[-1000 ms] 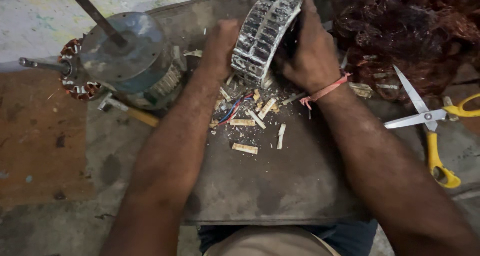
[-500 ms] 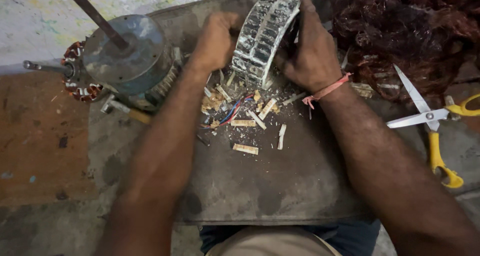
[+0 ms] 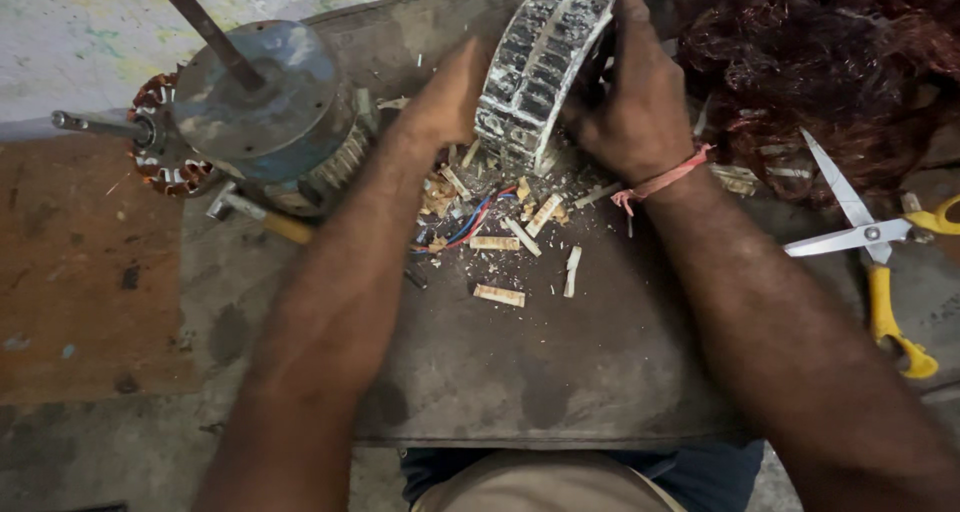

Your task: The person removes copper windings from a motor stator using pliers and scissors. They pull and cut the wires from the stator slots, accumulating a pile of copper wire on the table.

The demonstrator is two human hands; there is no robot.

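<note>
A ring-shaped motor stator core [image 3: 540, 57], grey and slotted, stands on edge on a dark metal plate [image 3: 560, 362]. My right hand [image 3: 630, 102], with a red thread round the wrist, grips the core from its right side. On the core's left side my left hand [image 3: 445, 97] presses against it, fingertips hidden behind the core. Below the core lie several pale insulation slips [image 3: 500, 294] and short red and blue wires [image 3: 470, 222].
A blue-grey motor housing [image 3: 265, 102] with a shaft and a copper-wound stator [image 3: 160, 152] sit at the left. A heap of copper wire [image 3: 810, 62] lies at the top right. Yellow-handled scissors [image 3: 870, 242] rest open at the right.
My left hand has shifted a little along the core's left side. The core stays upright in my right hand, and the scraps below it lie as before.
</note>
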